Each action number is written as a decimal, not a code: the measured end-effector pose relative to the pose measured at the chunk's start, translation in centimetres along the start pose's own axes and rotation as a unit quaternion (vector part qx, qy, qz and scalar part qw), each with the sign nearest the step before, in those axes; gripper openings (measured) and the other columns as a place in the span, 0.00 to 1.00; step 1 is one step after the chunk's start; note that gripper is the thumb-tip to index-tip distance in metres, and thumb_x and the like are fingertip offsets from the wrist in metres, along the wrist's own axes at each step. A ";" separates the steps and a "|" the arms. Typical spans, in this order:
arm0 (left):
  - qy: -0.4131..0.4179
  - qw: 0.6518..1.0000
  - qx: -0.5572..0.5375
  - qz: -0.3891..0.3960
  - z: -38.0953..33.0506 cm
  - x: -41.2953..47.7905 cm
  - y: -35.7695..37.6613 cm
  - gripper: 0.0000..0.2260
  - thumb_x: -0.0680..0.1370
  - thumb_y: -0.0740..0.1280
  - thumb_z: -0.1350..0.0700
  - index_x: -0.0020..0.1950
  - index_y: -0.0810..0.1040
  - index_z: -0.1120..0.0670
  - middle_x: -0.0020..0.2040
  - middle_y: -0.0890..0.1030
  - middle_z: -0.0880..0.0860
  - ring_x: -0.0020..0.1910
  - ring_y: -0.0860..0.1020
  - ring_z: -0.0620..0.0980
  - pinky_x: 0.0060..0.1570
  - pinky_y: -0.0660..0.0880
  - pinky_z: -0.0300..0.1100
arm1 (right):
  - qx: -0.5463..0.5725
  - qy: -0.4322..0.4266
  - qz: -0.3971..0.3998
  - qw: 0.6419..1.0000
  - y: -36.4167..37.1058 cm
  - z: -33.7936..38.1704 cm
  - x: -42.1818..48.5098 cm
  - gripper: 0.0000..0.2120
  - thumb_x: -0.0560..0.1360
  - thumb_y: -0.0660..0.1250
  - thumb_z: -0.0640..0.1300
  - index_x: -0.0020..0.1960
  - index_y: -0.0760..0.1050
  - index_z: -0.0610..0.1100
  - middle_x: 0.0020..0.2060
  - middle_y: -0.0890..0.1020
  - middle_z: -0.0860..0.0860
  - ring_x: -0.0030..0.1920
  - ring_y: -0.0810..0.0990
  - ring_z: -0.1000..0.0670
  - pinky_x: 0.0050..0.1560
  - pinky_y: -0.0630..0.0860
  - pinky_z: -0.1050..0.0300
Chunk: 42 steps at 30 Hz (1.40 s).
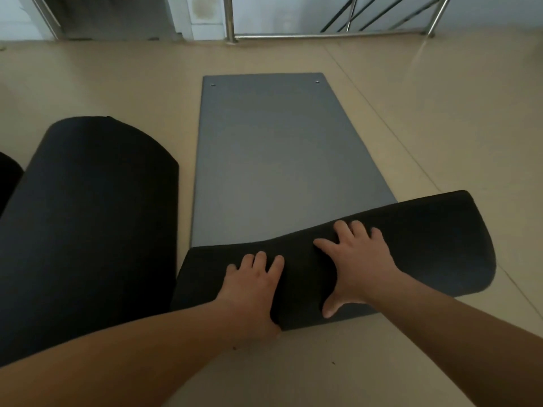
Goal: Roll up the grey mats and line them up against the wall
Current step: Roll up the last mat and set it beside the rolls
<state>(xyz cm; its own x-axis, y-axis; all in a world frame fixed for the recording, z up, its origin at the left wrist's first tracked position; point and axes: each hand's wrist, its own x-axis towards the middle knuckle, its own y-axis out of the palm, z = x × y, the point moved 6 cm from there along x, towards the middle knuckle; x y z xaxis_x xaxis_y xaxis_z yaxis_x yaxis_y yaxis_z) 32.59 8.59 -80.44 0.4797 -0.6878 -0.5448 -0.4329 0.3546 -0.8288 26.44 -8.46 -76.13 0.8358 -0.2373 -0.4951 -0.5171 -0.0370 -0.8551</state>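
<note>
A grey mat (273, 148) lies flat on the tan floor, stretching away from me, with two small eyelets at its far end. Its near end is curled into a dark roll (435, 248) that runs across the lower middle of the view. My left hand (252, 283) presses on the roll's left part, fingers spread over its top and thumb at its near side. My right hand (355, 259) presses on the roll near its middle, fingers over the far side and thumb toward me. A second mat, fully rolled (88, 218), lies to the left.
The edge of another dark roll (8, 177) shows at the far left. A metal railing (323, 36) and a white wall stand at the far end of the floor. Open tiled floor (440, 118) spreads to the right.
</note>
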 end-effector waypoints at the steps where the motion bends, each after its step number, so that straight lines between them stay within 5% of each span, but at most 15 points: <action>1: 0.006 1.000 0.004 -0.001 0.1 0.2 0.0 0.58 0.67 0.78 0.35 0.83 0.42 0.46 0.82 0.54 0.57 0.80 0.56 0.62 0.77 0.59 0.64 | -0.001 0.013 0.004 1.000 0.2 0.0 -0.2 0.63 0.57 0.75 0.77 0.82 0.49 0.60 0.81 0.53 0.45 0.80 0.51 0.35 0.77 0.55 0.28; 7: 0.017 1.000 -0.021 0.015 0.6 0.7 -0.4 0.55 0.66 0.77 0.33 0.82 0.48 0.44 0.76 0.65 0.53 0.73 0.68 0.57 0.71 0.69 0.59 | -0.018 0.008 0.032 0.999 2.5 0.2 -0.8 0.66 0.60 0.77 0.74 0.83 0.39 0.57 0.82 0.50 0.44 0.81 0.47 0.34 0.76 0.50 0.25; 12: 0.038 0.997 -0.054 0.041 -0.4 0.1 -1.1 0.45 0.67 0.77 0.36 0.79 0.58 0.41 0.66 0.73 0.50 0.62 0.74 0.53 0.62 0.77 0.54 | 0.010 -0.022 0.040 0.999 2.1 -0.9 -1.0 0.53 0.58 0.77 0.73 0.76 0.58 0.61 0.68 0.71 0.50 0.69 0.69 0.43 0.69 0.65 0.35; 16: 0.053 0.986 -0.099 0.126 -1.3 -0.9 -2.1 0.38 0.69 0.78 0.40 0.75 0.65 0.39 0.63 0.77 0.49 0.58 0.77 0.51 0.63 0.78 0.53 | 0.073 -0.046 0.115 0.990 2.0 -1.1 -2.5 0.38 0.61 0.78 0.68 0.66 0.67 0.63 0.54 0.77 0.56 0.54 0.76 0.50 0.61 0.74 0.45; 21: 0.052 0.934 -0.199 0.293 -1.7 -2.0 -2.1 0.36 0.70 0.81 0.47 0.74 0.69 0.39 0.64 0.74 0.47 0.66 0.75 0.54 0.70 0.73 0.57 | 0.165 -0.042 0.301 0.938 1.7 -2.0 -4.3 0.40 0.59 0.84 0.63 0.67 0.72 0.63 0.54 0.76 0.59 0.59 0.76 0.47 0.62 0.75 0.44; 24: 0.040 0.922 -0.231 0.309 -1.4 -1.6 -1.1 0.32 0.69 0.81 0.45 0.71 0.73 0.38 0.64 0.75 0.46 0.67 0.75 0.54 0.70 0.72 0.57 | 0.198 -0.030 0.337 0.920 3.8 -2.1 -4.2 0.44 0.55 0.84 0.65 0.68 0.73 0.65 0.59 0.77 0.58 0.64 0.76 0.45 0.68 0.74 0.39; 27: 0.033 0.941 -0.232 0.243 0.2 -0.8 -1.0 0.34 0.69 0.80 0.41 0.73 0.72 0.40 0.70 0.75 0.47 0.68 0.75 0.53 0.71 0.71 0.57 | 0.237 -0.016 0.271 0.933 4.3 -2.2 -2.8 0.43 0.54 0.85 0.66 0.67 0.76 0.63 0.62 0.78 0.58 0.61 0.77 0.48 0.68 0.74 0.41; 33: -0.011 0.994 -0.078 -0.071 3.7 -0.8 -6.1 0.26 0.79 0.70 0.40 0.75 0.70 0.43 0.70 0.74 0.47 0.65 0.75 0.50 0.65 0.76 0.51 | 0.173 0.075 -0.083 0.978 -1.1 -3.5 0.6 0.31 0.69 0.72 0.71 0.66 0.74 0.57 0.60 0.79 0.54 0.60 0.78 0.48 0.59 0.79 0.45; 35: 0.039 0.997 -0.025 -0.054 1.8 -2.1 -5.5 0.27 0.79 0.67 0.35 0.74 0.69 0.44 0.68 0.74 0.48 0.63 0.75 0.50 0.63 0.76 0.52 | 0.130 0.076 -0.078 0.985 -1.5 -2.6 1.0 0.27 0.73 0.70 0.70 0.65 0.76 0.55 0.57 0.81 0.52 0.57 0.79 0.49 0.56 0.80 0.48; 37: 0.057 0.996 0.063 -0.006 0.5 -3.2 -3.4 0.40 0.73 0.67 0.27 0.78 0.64 0.46 0.72 0.70 0.52 0.67 0.71 0.53 0.66 0.73 0.55 | 0.103 0.085 -0.069 0.989 -1.6 -2.0 1.2 0.25 0.73 0.70 0.69 0.61 0.76 0.53 0.53 0.81 0.52 0.53 0.80 0.49 0.51 0.78 0.51; 40: 0.033 0.995 0.084 0.041 0.6 -3.6 -0.3 0.60 0.68 0.73 0.28 0.85 0.41 0.51 0.84 0.48 0.54 0.81 0.52 0.60 0.78 0.58 0.64 | 0.086 0.086 -0.068 0.990 -1.3 -1.5 1.3 0.24 0.76 0.65 0.71 0.56 0.78 0.51 0.47 0.81 0.51 0.46 0.79 0.50 0.48 0.79 0.52; 42: 0.014 0.997 0.055 0.042 1.3 -2.9 0.8 0.64 0.67 0.77 0.31 0.83 0.34 0.50 0.85 0.42 0.53 0.83 0.45 0.60 0.79 0.52 0.67 | 0.110 0.051 -0.005 0.993 -1.1 -0.9 1.3 0.32 0.73 0.64 0.75 0.64 0.77 0.52 0.56 0.81 0.49 0.53 0.80 0.47 0.56 0.80 0.47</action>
<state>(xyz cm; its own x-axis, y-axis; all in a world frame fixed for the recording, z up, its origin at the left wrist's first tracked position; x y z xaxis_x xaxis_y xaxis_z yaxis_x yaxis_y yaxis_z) 31.88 11.71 -79.69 0.4222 -0.6699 -0.6108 -0.3837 0.4784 -0.7899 27.92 -9.59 -75.63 0.8122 -0.3359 -0.4770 -0.4460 0.1695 -0.8788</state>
